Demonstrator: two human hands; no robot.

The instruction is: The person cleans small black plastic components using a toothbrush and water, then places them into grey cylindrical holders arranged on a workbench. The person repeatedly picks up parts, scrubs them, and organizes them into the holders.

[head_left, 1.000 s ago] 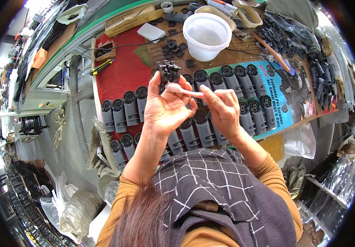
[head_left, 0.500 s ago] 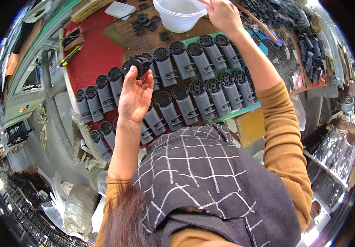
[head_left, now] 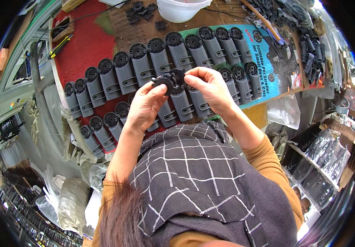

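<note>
My left hand pinches a black round plastic part with a toothed or notched side, held up over the table. My right hand is closed at this part's right edge, thumb and forefinger pressed together. Whether a smaller piece is hidden between those fingertips cannot be made out. Below and around the hands, grey plastic tube housings lie in two slanting rows. Each has a black round cap at its far end and a slotted tab at its near end.
A white bucket stands at the far edge, beside loose black plastic pieces. A yellow cutter knife lies at the left on red cloth. To the right are a blue printed sheet, a wooden-handled tool and heaped black parts.
My right hand has come back from the bucket, leaving the reddish stick it held there, and meets the black part. My left hand has moved the part right and nearer.
</note>
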